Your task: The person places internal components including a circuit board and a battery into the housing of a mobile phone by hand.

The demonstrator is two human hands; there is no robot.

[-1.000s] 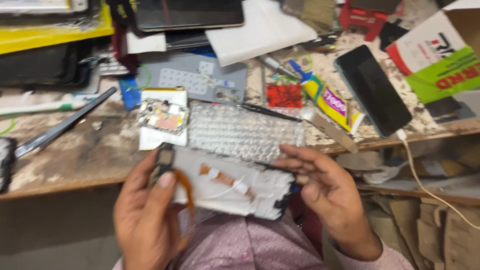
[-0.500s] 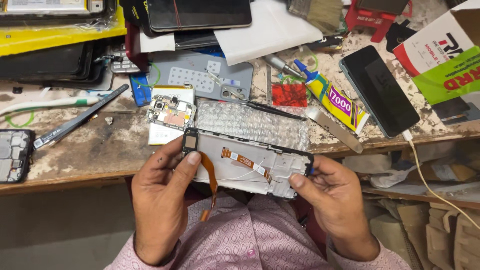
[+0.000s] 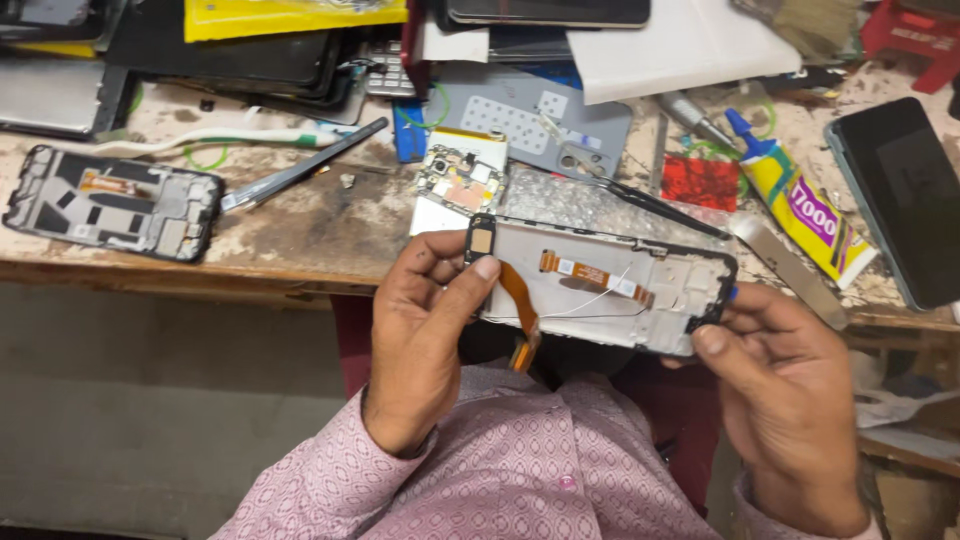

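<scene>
- left hand (image 3: 425,325): back toward the camera, wrist bent upward from a pink patterned sleeve; thumb stretched to the right and pressing down, other fingers curled beneath in a pinching grasp
- right hand (image 3: 785,385): back up, forearm entering from the lower right; thumb laid flat, pointing left, fingers tucked under and closed in a grip

Glue tube (image 3: 800,205) right of circuit board (image 3: 458,180)

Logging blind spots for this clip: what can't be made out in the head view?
- Phone frame: its underside faces away; left hand covers its left end.
- Orange ribbon cable: lower end blurred against the shirt.
- Dark phone: cut off by the right edge.
- Right hand: fingers hidden under the frame.
</scene>
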